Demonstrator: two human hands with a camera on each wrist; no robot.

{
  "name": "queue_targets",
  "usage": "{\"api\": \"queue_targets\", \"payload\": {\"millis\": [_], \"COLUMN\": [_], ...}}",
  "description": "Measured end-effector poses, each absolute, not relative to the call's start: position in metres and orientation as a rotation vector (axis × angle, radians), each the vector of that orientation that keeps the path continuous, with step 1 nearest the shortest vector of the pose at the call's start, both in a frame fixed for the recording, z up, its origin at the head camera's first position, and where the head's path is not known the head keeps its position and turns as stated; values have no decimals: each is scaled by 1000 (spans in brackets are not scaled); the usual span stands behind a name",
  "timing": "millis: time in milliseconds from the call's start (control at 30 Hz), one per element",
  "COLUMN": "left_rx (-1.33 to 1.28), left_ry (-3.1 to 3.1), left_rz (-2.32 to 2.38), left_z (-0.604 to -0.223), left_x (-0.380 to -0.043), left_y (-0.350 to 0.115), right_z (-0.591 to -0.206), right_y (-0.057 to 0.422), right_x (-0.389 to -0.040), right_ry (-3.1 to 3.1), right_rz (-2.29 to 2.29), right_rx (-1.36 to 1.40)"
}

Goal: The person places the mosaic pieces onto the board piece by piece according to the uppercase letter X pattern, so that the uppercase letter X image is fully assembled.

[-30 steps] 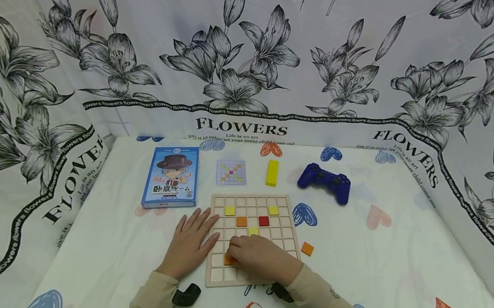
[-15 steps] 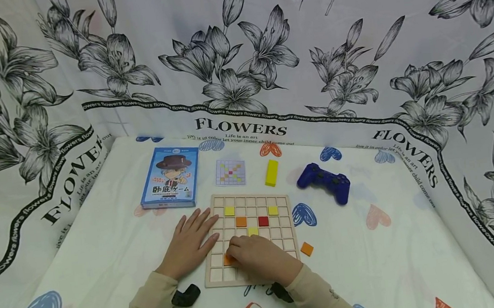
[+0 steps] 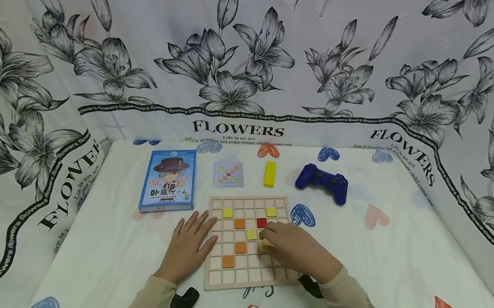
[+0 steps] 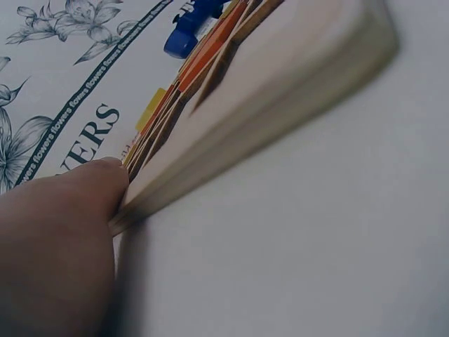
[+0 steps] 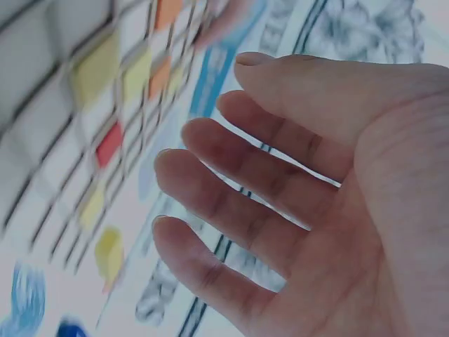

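A square wooden grid board [image 3: 214, 278] lies on the cloth, with several yellow, orange and red tiles in its cells. My left hand [image 3: 187, 246] lies along its left edge, fingers straight and touching the rim. Over the board's right side hovers my right hand [image 3: 298, 248], close to a partly covered yellow tile [image 3: 263, 245] and just below the red tile [image 3: 261, 223]. In the right wrist view the fingers [image 5: 231, 168] are loosely bent and hold nothing. An orange tile [image 3: 228, 261] sits at the lower left, with another orange tile [image 3: 240, 247] diagonally above it.
Behind the board lie a blue game box [image 3: 168, 181], a pattern card [image 3: 228, 174], a yellow block [image 3: 269, 174] and a blue game controller [image 3: 321, 183]. A black object [image 3: 185, 299] is near the left wrist, and another dark object [image 3: 310, 285] near the right.
My right hand has left the lower-left orange tile and moved right across the board. The loose orange tile beside the board is now out of sight where the hand is. The left hand stays.
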State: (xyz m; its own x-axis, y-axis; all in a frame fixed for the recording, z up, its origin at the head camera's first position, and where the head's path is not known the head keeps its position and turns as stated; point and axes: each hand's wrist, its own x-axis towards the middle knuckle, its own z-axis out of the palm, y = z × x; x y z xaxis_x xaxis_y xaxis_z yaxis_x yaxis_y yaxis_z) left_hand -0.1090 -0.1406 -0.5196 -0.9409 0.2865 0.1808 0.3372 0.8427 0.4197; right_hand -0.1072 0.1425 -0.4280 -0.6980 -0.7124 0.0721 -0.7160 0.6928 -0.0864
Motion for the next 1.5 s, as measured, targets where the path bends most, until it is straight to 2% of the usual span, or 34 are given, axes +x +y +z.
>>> {"api": "queue_targets", "payload": {"millis": [267, 500, 1000, 1500], "left_rx": [-495, -494, -491, -486], "left_ry": [-2912, -2912, -2918, -2911], "left_rz": [-685, -694, -679, -679], "left_z": [-522, -522, -522, -525], "left_x": [-110, -110, -111, -110], "left_y": [-141, -141, -141, -142], "right_z": [-433, -453, -464, -454], "right_y": [202, 232, 231, 216], "right_x": [-102, -97, -91, -85], "right_ry": [-2957, -2969, -3097, -2980], "right_rz": [206, 203, 214, 234], "right_rx": [955, 822, 753, 888]}}
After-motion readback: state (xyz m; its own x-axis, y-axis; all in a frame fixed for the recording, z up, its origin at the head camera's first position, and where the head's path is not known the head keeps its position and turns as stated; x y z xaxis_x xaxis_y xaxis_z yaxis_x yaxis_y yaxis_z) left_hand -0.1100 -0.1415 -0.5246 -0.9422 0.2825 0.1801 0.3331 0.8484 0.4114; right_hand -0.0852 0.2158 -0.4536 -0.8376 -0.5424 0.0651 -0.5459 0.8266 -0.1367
